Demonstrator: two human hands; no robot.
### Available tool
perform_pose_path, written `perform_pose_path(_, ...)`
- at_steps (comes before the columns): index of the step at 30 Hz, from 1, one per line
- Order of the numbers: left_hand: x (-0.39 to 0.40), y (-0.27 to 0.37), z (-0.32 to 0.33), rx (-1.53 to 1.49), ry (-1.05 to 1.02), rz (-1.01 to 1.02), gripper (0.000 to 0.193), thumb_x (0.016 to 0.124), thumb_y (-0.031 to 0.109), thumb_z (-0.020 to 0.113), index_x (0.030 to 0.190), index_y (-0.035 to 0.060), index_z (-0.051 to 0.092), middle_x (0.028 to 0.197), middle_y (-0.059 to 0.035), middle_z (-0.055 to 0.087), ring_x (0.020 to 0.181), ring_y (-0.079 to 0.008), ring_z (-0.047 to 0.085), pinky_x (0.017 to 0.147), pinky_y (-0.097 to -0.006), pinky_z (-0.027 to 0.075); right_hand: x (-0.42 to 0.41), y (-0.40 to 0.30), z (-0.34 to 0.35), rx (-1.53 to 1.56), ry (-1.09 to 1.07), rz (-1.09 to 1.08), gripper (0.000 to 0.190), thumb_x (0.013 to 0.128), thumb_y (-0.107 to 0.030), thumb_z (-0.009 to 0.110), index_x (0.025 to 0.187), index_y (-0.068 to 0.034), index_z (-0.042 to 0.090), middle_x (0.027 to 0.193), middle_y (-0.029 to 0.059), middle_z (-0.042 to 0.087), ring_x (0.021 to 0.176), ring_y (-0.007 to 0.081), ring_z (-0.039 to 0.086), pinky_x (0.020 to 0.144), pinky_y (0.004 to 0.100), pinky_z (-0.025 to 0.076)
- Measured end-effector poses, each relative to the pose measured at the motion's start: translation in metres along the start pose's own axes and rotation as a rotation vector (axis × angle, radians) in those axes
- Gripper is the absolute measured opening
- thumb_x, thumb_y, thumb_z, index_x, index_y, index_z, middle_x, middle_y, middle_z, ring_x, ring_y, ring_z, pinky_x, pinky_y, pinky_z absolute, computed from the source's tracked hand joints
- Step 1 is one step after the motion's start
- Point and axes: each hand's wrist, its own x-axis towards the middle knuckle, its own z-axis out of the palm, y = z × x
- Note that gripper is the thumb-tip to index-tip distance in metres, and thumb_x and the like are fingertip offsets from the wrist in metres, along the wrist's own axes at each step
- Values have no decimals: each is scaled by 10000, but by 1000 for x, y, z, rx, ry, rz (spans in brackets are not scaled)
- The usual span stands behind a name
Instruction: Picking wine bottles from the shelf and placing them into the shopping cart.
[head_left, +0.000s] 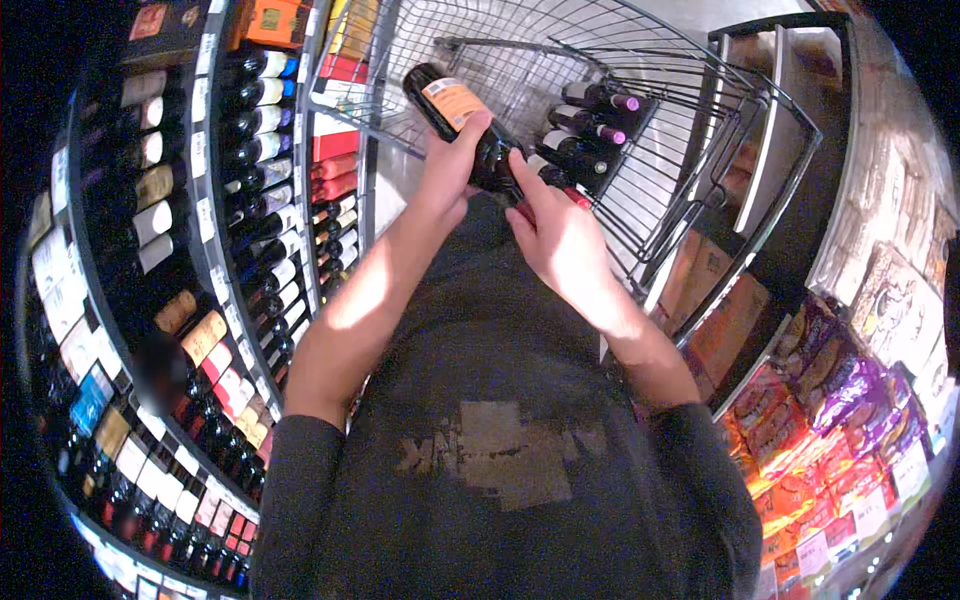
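A dark glass wine bottle (427, 96) with an orange and white label lies tilted across both my hands, above the near part of a wire shopping cart (525, 71). My left hand (454, 161) grips it around the body, thumb on the label's edge. Around its neck end, my right hand (551, 217) is closed with the index finger laid along the glass. Several more wine bottles (577, 120) lie inside the cart, just beyond my right hand, some with purple or red capsules. My right hand partly hides the nearest of them.
Shelves of wine bottles (262, 150) with price-tag rails (201, 150) run along the left. At the right are a dark shelf unit with cardboard boxes (724, 322) and stacked orange and purple snack bags (817, 450). The cart's wire rim (795, 112) reaches towards the right-hand shelving.
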Motion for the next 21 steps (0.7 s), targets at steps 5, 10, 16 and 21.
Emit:
perform_pose_path(5,63,-31,20,11,-202,-181,339,868,327,672,1083,95,552,908,-14,604,782,-149,622,677,-333,543,31,33,1,-130,-16,124,578,838,-156,644,1383,-139,449,773,139,645,697,323,651,651,423,525)
perform_pose_path(10,95,-47,58,8,-204,-287,481,893,463,608,1243,172,454,1105,-41,591,986,-203,617,795,-454,547,72,72,-18,-74,-89,319,581,849,-169,643,1392,-109,446,927,179,675,829,271,682,752,355,526)
perform_pose_path(16,147,-64,51,30,-430,-394,635,911,443,572,1388,123,300,1343,-119,456,1163,-281,536,910,-418,512,142,156,-25,136,-146,409,607,840,-224,628,1334,78,446,972,168,674,869,201,654,781,313,505)
perform_pose_path(21,157,-70,68,-90,-345,-522,645,906,276,568,1443,135,241,1407,-136,408,1224,-329,491,979,-477,465,180,213,-19,277,-197,523,436,877,-139,610,1276,22,539,727,-9,521,617,73,465,539,227,383)
